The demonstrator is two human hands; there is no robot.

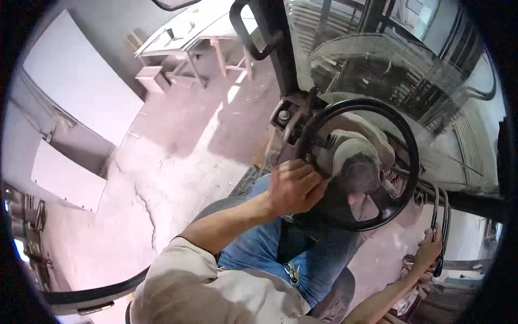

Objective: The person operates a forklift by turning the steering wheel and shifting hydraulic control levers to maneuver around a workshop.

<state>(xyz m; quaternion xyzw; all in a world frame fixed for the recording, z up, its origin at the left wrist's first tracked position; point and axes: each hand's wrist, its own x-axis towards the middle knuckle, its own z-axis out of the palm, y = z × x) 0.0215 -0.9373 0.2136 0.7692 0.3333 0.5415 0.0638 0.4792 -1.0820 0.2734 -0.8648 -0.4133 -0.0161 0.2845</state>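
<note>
My left hand (pixel 296 187) is closed at the left side of a black steering wheel (pixel 414 162), its fingers curled round a knob or the rim there. Over on the right, my right hand (pixel 429 248) is wrapped round the lower part of the black control levers (pixel 445 221). A cloth-like bundle (pixel 353 148) lies behind the wheel, around the steering column. Keys (pixel 293 274) hang at the waist of my blue jeans (pixel 251 243).
A scratched windscreen (pixel 377 65) and a dark frame post (pixel 280 48) stand ahead. Beyond the open left side are a cracked concrete floor (pixel 178 178), a work table (pixel 178 40), a small box (pixel 152 80) and large white panels (pixel 81 75).
</note>
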